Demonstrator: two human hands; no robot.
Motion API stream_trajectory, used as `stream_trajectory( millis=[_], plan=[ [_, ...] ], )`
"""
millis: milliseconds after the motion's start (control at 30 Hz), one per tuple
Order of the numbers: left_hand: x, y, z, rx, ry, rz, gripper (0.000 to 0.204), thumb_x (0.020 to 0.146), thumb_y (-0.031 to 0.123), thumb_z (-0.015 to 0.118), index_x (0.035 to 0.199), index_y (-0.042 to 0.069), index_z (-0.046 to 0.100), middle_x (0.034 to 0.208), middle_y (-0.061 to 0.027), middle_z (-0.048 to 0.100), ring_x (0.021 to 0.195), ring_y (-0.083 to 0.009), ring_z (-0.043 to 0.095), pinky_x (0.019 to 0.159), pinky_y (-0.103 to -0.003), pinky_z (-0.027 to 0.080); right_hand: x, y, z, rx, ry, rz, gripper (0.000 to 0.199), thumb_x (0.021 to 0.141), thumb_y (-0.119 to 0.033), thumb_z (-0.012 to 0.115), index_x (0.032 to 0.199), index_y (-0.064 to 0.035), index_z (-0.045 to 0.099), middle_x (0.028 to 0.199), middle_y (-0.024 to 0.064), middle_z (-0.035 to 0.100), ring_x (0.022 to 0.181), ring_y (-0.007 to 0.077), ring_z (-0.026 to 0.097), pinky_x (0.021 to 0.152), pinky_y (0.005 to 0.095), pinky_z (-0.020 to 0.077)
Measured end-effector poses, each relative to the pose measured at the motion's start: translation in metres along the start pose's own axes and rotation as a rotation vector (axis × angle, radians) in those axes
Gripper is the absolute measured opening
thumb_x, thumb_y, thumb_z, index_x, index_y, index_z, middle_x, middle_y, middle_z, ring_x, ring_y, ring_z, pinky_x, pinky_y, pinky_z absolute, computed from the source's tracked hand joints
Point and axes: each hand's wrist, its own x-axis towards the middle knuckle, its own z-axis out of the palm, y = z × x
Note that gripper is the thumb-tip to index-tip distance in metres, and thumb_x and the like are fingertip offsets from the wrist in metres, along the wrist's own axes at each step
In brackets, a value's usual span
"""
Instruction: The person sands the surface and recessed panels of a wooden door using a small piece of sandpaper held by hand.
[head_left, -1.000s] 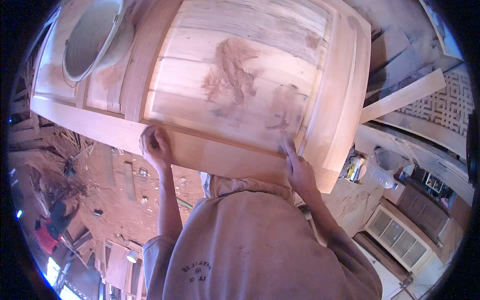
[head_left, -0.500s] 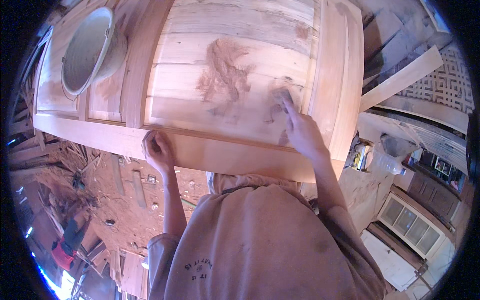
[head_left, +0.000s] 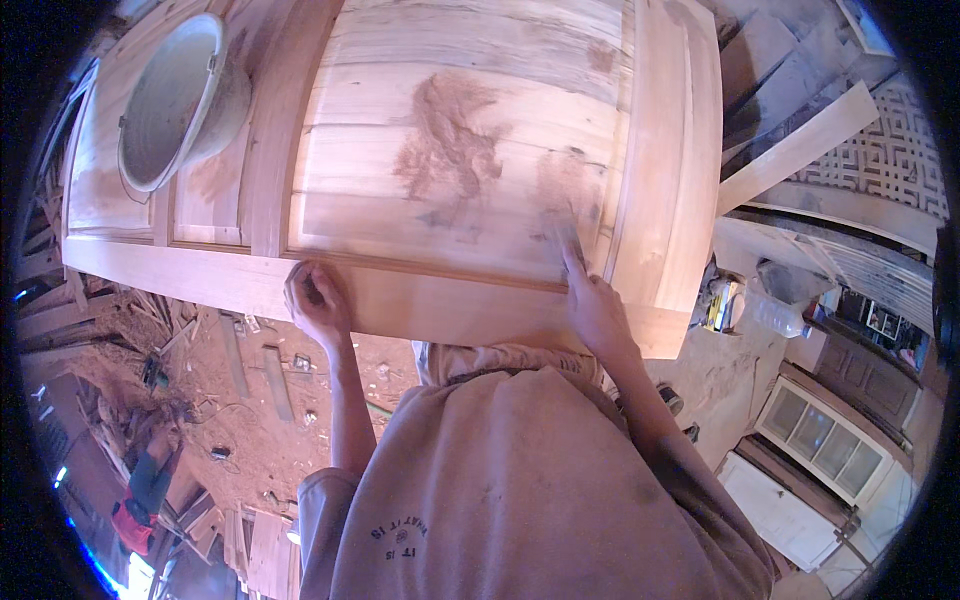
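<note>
A wooden panelled door (head_left: 430, 298) lies flat in front of me. My right hand (head_left: 600, 312) is closed around a putty knife (head_left: 571, 250), its motion-blurred blade over the lower right of the large panel. Just beyond it is a thin reddish-brown smear of filler (head_left: 568, 178). A thicker brown patch (head_left: 445, 140) spreads across the panel's middle. At the near edge of the door, my left hand (head_left: 320, 305) is curled with its fingers bent; something dark shows inside, but I cannot make out what it is.
A grey bucket (head_left: 180, 110) stands on the door's left part. Wood scraps (head_left: 278, 380) and sawdust litter the floor at left, where another person (head_left: 140, 500) is partly seen. A plank (head_left: 800, 150) juts out at right, above a white-framed window (head_left: 825, 440).
My right hand has drawn the putty knife toward me, down to the panel's lower edge. The filler under it looks thinner and more spread. My left hand stays at the edge.
</note>
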Motion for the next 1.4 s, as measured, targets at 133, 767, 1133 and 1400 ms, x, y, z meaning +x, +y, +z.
stream_trajectory(
  millis=[133, 767, 1133, 1400],
  plan=[
    [0.000, 0.002, -0.003, 0.016, 0.005, -0.016, 0.014, 0.096, 0.014, 0.062, 0.100, 0.002, 0.068, 0.105, -0.0134, 0.070, 0.098, -0.0330, 0.065, 0.088, -0.044, 0.050, -0.010, 0.003, -0.041, 0.029, -0.039, -0.013, 0.053, 0.101, -0.012, 0.048, 0.153, -0.0185, 0.039, 0.094, 0.0291, 0.067, 0.086, 0.0447, 0.067, 0.078, 0.0529, 0.0521],
    [-0.001, -0.003, 0.000, -0.026, 0.008, -0.004, 0.013, 0.096, 0.014, 0.063, 0.101, 0.004, 0.069, 0.105, -0.0129, 0.070, 0.098, -0.0319, 0.065, 0.087, -0.043, 0.051, -0.033, 0.034, 0.017, 0.162, 0.174, -0.207, 0.052, 0.102, -0.013, 0.046, 0.154, -0.0147, 0.038, 0.098, 0.0296, 0.066, 0.084, 0.0451, 0.066, 0.077, 0.0533, 0.0504],
    [0.003, 0.001, 0.001, 0.016, -0.004, -0.002, 0.014, 0.096, 0.016, 0.063, 0.101, 0.004, 0.069, 0.106, -0.0117, 0.070, 0.100, -0.0314, 0.065, 0.089, -0.043, 0.050, 0.005, 0.027, 0.022, 0.108, 0.142, -0.147, 0.049, 0.104, -0.018, 0.048, 0.152, -0.0143, 0.040, 0.104, 0.0299, 0.066, 0.091, 0.0467, 0.065, 0.083, 0.0551, 0.0505],
    [0.001, 0.002, -0.001, -0.001, -0.009, -0.012, 0.013, 0.096, 0.014, 0.062, 0.100, 0.003, 0.069, 0.105, -0.0130, 0.070, 0.099, -0.0326, 0.065, 0.090, -0.044, 0.050, 0.058, -0.007, -0.012, 0.127, 0.158, -0.148, 0.046, 0.103, -0.021, 0.051, 0.148, -0.0135, 0.045, 0.086, 0.0267, 0.068, 0.075, 0.0430, 0.066, 0.072, 0.0494, 0.0528]
  ],
)
